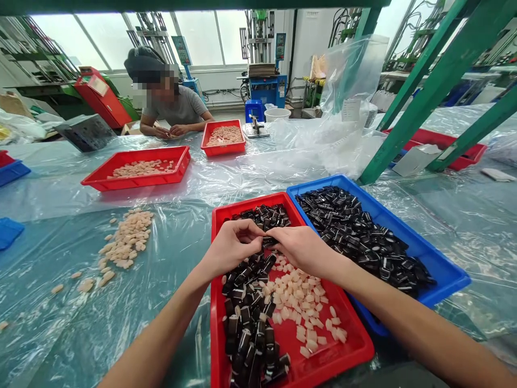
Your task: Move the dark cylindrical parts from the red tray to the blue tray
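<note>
Over the near red tray (216, 334), my left hand (236, 245) and my right hand (297, 245) meet with their fingertips pinched together. Whatever small piece sits between the fingers is hidden by them. Below them the tray holds glossy black pieces (252, 337) with white marks along its left side and far end. A heap of small cream-coloured pieces (297, 293) lies on the tray's right half. Against its right side stands a blue tray (444, 291) filled with more black pieces (359, 231).
Loose beige pieces (129, 237) lie on the plastic-covered table (173, 302) at left. Two red trays (183, 164) (243, 148) of beige pieces stand farther back, near a seated person (177, 105). Green metal posts (428, 91) and a clear plastic bag (351, 75) rise at right.
</note>
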The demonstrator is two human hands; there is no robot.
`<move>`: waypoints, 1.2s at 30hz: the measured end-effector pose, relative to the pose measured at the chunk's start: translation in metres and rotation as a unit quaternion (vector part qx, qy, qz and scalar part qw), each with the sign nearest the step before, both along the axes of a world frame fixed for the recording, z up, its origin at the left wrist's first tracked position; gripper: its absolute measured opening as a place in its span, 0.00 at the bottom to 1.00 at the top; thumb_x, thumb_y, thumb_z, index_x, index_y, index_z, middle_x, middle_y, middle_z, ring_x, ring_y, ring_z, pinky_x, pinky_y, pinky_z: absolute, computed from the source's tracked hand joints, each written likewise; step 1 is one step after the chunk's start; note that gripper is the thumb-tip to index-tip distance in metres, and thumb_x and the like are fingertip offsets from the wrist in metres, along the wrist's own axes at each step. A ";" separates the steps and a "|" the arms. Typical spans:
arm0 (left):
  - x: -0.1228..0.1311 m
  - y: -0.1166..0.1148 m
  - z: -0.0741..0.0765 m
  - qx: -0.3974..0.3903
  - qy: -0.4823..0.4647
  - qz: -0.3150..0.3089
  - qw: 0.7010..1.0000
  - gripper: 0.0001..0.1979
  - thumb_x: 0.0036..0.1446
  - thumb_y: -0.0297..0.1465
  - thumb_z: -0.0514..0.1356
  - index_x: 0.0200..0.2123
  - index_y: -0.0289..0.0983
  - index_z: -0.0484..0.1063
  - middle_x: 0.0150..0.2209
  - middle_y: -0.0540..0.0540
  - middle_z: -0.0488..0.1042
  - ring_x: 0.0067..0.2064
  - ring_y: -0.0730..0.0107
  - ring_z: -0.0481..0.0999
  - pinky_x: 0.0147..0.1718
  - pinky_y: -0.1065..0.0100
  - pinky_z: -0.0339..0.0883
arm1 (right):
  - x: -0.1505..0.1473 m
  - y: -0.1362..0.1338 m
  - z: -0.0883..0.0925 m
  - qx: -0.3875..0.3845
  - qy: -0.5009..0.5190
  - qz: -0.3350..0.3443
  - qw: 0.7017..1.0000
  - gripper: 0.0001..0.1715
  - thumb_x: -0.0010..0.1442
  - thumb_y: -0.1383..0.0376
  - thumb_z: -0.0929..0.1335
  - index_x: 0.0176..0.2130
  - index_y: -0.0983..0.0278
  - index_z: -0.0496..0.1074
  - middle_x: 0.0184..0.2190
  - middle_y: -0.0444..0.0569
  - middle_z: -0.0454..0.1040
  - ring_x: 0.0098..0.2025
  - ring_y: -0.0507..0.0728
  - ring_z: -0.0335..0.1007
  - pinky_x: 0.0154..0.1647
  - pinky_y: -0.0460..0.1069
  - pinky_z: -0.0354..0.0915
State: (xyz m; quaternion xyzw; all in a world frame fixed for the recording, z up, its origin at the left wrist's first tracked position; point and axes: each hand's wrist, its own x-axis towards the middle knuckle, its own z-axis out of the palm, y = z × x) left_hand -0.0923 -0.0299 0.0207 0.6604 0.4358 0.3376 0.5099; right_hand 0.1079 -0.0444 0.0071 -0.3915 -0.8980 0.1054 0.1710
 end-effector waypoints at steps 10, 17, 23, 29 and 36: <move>-0.007 0.001 0.010 -0.045 -0.053 0.014 0.997 0.06 0.47 0.30 0.67 0.29 0.33 0.80 0.23 0.48 0.77 0.25 0.74 0.75 0.26 0.74 0.71 | 0.001 0.004 -0.004 -0.015 0.079 0.030 0.996 0.11 0.65 0.71 0.64 0.48 0.66 0.67 0.37 0.51 0.78 0.36 0.57 0.75 0.33 0.48 0.64; -0.008 0.003 0.014 -0.043 -0.106 0.066 0.991 0.11 0.49 0.36 0.68 0.32 0.33 0.80 0.28 0.44 0.81 0.29 0.68 0.80 0.34 0.68 0.76 | 0.006 0.010 0.003 -0.017 0.178 0.013 0.984 0.14 0.65 0.71 0.62 0.51 0.64 0.67 0.43 0.50 0.78 0.40 0.54 0.75 0.41 0.48 0.67; 0.015 -0.018 0.007 0.007 -0.017 -0.048 0.999 0.12 0.54 0.37 0.64 0.34 0.34 0.79 0.32 0.43 0.82 0.31 0.64 0.81 0.32 0.67 0.76 | 0.035 0.026 0.023 0.057 0.219 -0.155 0.962 0.14 0.66 0.70 0.61 0.50 0.66 0.68 0.42 0.52 0.78 0.40 0.55 0.74 0.42 0.49 0.66; 0.022 -0.037 0.009 0.165 0.101 -0.098 0.976 0.10 0.59 0.32 0.58 0.40 0.40 0.80 0.40 0.47 0.82 0.40 0.65 0.81 0.40 0.69 0.74 | 0.091 0.013 0.040 0.036 -0.010 -0.269 0.962 0.14 0.66 0.66 0.64 0.51 0.64 0.69 0.44 0.53 0.78 0.43 0.59 0.75 0.42 0.50 0.64; -0.008 -0.023 0.033 0.232 0.102 -0.018 0.967 0.11 0.61 0.37 0.58 0.39 0.40 0.80 0.38 0.48 0.83 0.37 0.64 0.81 0.31 0.73 0.72 | 0.136 -0.002 0.052 -0.067 -0.271 -0.292 0.915 0.12 0.65 0.66 0.64 0.48 0.65 0.72 0.42 0.57 0.79 0.43 0.64 0.76 0.38 0.51 0.64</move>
